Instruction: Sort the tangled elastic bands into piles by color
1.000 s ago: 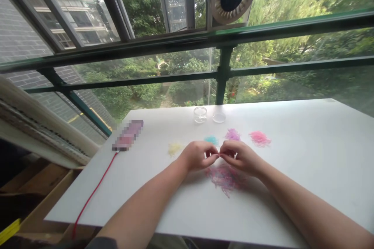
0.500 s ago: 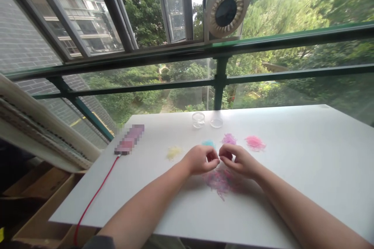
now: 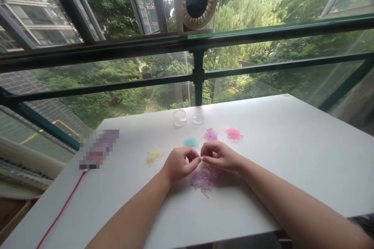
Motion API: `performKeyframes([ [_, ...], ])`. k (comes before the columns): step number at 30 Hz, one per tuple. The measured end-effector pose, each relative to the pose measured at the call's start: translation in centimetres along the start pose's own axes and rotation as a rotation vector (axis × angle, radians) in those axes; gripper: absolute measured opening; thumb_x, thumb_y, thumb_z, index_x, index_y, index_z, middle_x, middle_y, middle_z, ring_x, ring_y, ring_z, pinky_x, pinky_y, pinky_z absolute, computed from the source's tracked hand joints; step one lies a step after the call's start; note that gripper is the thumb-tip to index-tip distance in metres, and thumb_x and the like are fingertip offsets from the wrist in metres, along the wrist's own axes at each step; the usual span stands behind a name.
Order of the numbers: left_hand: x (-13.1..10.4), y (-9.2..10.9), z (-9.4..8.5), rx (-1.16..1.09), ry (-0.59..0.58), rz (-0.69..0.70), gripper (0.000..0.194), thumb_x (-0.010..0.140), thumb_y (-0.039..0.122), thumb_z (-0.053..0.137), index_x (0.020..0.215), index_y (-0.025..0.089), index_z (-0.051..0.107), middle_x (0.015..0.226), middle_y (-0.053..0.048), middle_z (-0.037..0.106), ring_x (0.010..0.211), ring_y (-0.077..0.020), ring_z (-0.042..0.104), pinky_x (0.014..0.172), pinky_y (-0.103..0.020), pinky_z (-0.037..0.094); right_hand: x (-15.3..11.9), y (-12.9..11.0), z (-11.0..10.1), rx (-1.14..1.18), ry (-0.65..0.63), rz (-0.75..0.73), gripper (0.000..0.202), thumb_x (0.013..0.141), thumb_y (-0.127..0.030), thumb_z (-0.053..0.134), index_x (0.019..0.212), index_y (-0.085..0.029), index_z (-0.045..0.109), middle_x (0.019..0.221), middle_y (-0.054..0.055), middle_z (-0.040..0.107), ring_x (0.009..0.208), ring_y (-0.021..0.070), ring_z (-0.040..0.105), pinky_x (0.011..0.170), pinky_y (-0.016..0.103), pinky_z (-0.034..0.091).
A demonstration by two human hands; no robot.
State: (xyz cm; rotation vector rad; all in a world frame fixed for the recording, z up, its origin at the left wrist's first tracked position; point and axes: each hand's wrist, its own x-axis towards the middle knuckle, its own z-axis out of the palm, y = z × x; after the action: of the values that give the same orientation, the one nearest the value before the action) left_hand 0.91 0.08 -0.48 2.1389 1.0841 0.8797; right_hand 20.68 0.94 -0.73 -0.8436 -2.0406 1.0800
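Note:
My left hand [image 3: 181, 162] and my right hand [image 3: 219, 156] meet fingertip to fingertip, each in a pinch. Whatever lies between the fingertips is too small to make out. Just below them on the white table is a mixed pile of thin pink, purple and bluish strands [image 3: 203, 180], partly covered by the hands. Beyond the hands lie sorted heaps: a turquoise heap [image 3: 191, 142] right behind my left hand, a purple heap [image 3: 211, 134], and a pink heap [image 3: 234, 134] farther right. A pale yellow heap [image 3: 154, 156] sits left of my left hand.
A clear round dish [image 3: 179, 118] and a flat clear lid or dish [image 3: 198, 119] stand near the table's [image 3: 277, 144] far edge. At left lies a blurred-out phone-like object [image 3: 101, 148] with a red cable [image 3: 62, 208]. A green railing [image 3: 140, 85] runs behind.
The camera view has turned right, so the table and its things appear farther left. Both hands stay pinched together over the mixed pile, with the turquoise heap now more exposed.

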Motion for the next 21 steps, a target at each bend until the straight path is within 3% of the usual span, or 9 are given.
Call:
performKeyframes([
  [10,-0.01,-0.23,0.1,0.023,-0.025,0.022,0.012,0.077,0.024,0.06,0.07,0.014,0.064,0.064,-0.001,0.066,0.054,-0.008,0.053,0.056,-0.02,0.042,-0.24,-0.31,0.1,-0.001,-0.025,0.005,0.013,0.081,-0.025,0.06,0.075,-0.015,0.055,0.065,-0.001,0.054,0.059,0.0097,0.048,0.054,0.021,0.039],
  [21,-0.08,-0.11,-0.22,-0.02,-0.066,0.024,0.008,0.074,0.019,0.058,0.07,0.014,0.063,0.062,0.0,0.064,0.054,-0.0075,0.052,0.055,-0.019,0.041,-0.16,-0.72,0.1,-0.058,-0.01,0.042,0.007,0.078,-0.016,0.055,0.071,-0.016,0.054,0.062,-0.001,0.053,0.057,0.0095,0.047,0.053,0.021,0.039],
])
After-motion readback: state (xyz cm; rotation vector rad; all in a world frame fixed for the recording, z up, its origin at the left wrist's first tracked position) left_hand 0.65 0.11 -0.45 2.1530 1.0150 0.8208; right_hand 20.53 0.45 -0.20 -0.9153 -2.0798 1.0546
